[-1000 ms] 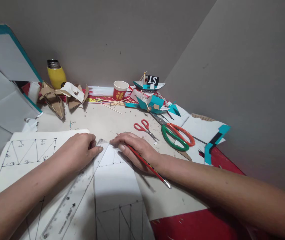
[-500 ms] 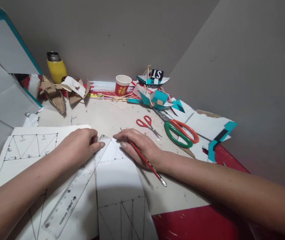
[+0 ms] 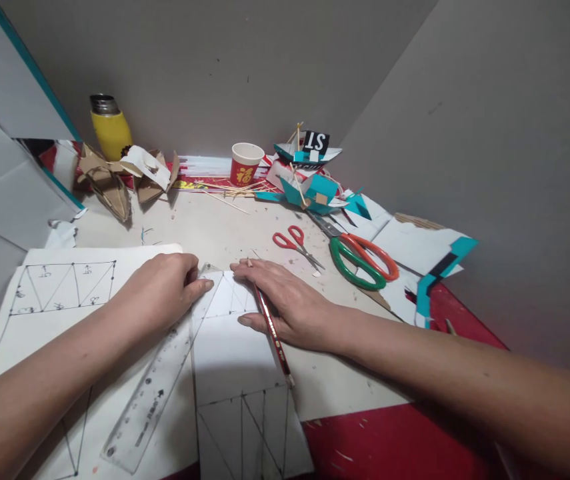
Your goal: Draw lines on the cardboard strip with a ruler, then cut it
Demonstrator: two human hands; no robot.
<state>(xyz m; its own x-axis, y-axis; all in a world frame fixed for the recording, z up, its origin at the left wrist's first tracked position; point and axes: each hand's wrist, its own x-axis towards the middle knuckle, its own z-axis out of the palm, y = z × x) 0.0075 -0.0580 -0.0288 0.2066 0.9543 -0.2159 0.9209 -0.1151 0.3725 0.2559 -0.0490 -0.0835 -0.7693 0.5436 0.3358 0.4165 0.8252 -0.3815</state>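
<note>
A clear plastic ruler [image 3: 151, 407] lies slantwise along the left side of a white paper strip [image 3: 237, 357] marked with pencil lines and triangles. My left hand [image 3: 167, 288], its fingers curled, presses the ruler's far end with the thumb. On the strip's far right edge rests my right hand [image 3: 292, 303], thumb apart from the fingers. A red pencil [image 3: 275, 337] is tucked in that hand, its eraser end toward me. Under my left forearm is a larger white sheet [image 3: 129, 363] with a drawn band of triangles.
Small red scissors [image 3: 297, 245] and large scissors with green and orange handles [image 3: 359, 263] lie beyond my right hand. Farther back stand a red paper cup [image 3: 246, 167], a yellow bottle [image 3: 111, 133], cardboard boats [image 3: 109, 190] and teal paper boats [image 3: 315, 193]. Thin sticks [image 3: 237, 192] lie near the cup.
The pencil has swung so its eraser end sits further left and nearer me. My right thumb has spread from the fingers. The ruler's near end has shifted slightly right.
</note>
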